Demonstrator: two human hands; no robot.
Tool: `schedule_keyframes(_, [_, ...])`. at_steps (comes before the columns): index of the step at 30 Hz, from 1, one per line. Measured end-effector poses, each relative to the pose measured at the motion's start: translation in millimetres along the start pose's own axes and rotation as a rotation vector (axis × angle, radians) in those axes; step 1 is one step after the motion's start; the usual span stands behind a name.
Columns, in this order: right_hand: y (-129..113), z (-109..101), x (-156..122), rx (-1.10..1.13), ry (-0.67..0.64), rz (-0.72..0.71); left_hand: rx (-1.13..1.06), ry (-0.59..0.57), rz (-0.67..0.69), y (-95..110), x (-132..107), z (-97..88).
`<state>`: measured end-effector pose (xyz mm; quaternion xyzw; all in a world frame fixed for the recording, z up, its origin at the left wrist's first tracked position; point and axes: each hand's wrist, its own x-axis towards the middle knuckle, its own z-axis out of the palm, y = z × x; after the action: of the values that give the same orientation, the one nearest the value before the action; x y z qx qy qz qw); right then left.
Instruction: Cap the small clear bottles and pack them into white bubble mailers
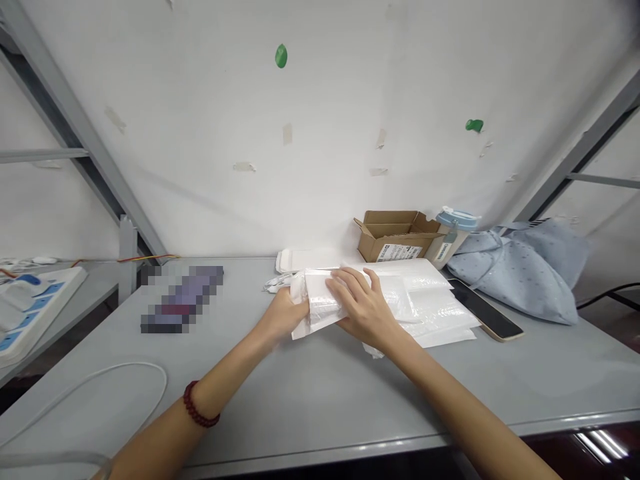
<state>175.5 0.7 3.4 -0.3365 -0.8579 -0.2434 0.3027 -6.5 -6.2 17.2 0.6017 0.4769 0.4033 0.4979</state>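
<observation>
A small white bubble mailer (323,303) is held slightly above the grey table, between my two hands. My left hand (284,317) is closed on its left end, with most of the fingers hidden at the mailer's edge. Across its right part lie the curled fingers of my right hand (367,307), closed on it from above. Larger white bubble mailers (440,310) lie in a pile under and beyond my right hand. Just behind the left end is a small bundle of clear plastic or white cable (277,283), too unclear to name.
An open cardboard box (397,240), a blue-lidded cup (453,233) and a flat white packet (320,259) stand or lie along the wall. Rightward are a phone (485,310) and a blue cloth bag (520,273). A blurred-out item (185,300), white cable (145,365) and power strip (37,313) lie left.
</observation>
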Motion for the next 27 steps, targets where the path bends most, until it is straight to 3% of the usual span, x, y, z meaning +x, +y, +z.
schedule_keyframes(5, [0, -5, 2, 0.013, 0.004, 0.008, -0.085, -0.215, 0.003, 4, 0, -10.8])
schedule_keyframes(9, [-4, -8, 2, 0.017, 0.0, -0.023, -0.172, -0.343, -0.019, 1, 2, -18.7])
schedule_keyframes(13, [-7, -6, 0, 0.028, -0.042, -0.046, -0.117, -0.427, -0.073, 1, 1, -21.5])
schedule_keyframes(16, [-10, -5, 0, 0.025, -0.076, -0.062, -0.047, -0.37, -0.076, 1, -1, -16.0])
schedule_keyframes(20, [-12, -3, 1, 0.011, -0.071, -0.064, 0.003, -0.195, -0.091, -3, 0, -5.4])
schedule_keyframes(23, [-15, -1, -1, -0.036, -0.028, -0.052, -0.021, -0.072, -0.136, -7, 2, -3.0])
schedule_keyframes(27, [-20, 4, -3, -0.107, 0.075, -0.033, -0.151, -0.038, -0.173, -8, 4, -5.7])
